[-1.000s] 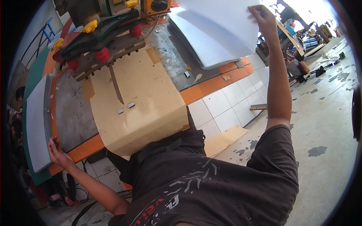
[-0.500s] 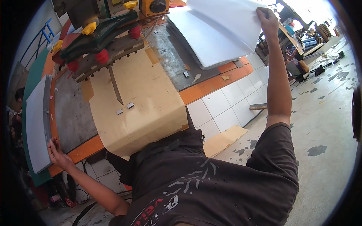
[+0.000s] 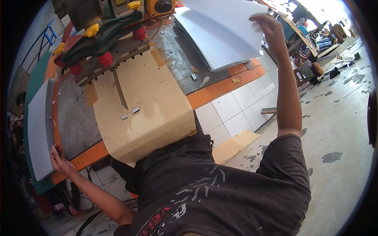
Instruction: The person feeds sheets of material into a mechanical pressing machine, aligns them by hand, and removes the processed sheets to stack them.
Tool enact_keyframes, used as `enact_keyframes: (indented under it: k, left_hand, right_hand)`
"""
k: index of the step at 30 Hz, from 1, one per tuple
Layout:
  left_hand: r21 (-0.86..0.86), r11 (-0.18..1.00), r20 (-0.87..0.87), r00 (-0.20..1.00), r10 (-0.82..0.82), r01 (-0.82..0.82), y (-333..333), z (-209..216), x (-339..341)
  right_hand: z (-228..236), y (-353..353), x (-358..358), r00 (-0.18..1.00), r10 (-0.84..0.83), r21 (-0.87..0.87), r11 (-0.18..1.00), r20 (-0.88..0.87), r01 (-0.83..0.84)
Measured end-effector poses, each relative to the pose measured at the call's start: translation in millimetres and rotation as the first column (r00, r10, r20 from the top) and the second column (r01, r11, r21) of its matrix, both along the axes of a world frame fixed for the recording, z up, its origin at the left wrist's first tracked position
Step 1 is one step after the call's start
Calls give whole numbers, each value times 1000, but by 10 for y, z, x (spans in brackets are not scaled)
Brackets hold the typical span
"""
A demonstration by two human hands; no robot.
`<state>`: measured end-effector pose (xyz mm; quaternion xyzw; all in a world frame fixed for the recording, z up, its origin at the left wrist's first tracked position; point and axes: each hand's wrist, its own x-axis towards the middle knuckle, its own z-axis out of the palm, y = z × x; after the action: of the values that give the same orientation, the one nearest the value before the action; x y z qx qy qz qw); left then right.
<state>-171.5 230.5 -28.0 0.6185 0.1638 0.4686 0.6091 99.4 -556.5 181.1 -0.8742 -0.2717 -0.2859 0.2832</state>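
At the upper right, a tall stack of white paper (image 3: 220, 55) lies on the table with its top sheet (image 3: 232, 19) lifted and curved. My right hand (image 3: 272, 33) is at that sheet's raised right edge, fingers stretched out and apart, not pinching it. At the far left, my left hand (image 3: 62, 163) touches the near corner of another paper stack (image 3: 38, 129), its fingers loosely extended along the edge. Between the stacks, a tan card sheet (image 3: 147, 122) covers the machine bed and hangs over the front edge. Two small blocks (image 3: 136, 110) and a thin dark metal strip (image 3: 120, 90) lie on it.
A press-like machine with a dark green clamp bar (image 3: 106, 37), yellow knobs (image 3: 91, 30) and red cylinders (image 3: 105, 59) stands over the card. An orange table edge (image 3: 220, 84) runs along the front. A tan board (image 3: 236, 145) lies on the floor.
My right hand has moved slightly left and down, and its fingers have opened from their pinch on the sheet. The lifted sheet has shifted left. My left hand has stayed in place.
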Motion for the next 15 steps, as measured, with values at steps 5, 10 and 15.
enact_keyframes:
  k: [5,10,15]
  left_hand:
    - [6,999,22,999,-31,31,-21,-25,61]
    - [10,998,45,997,-61,60,47,-68,46]
    - [5,999,43,998,-49,49,43,-68,43]
  right_hand:
    - [-226,598,-489,993,43,-307,949,-112,-75]
    - [-377,804,-771,977,107,-393,903,-183,-173]
    - [-448,764,-815,981,53,-437,890,-186,-131]
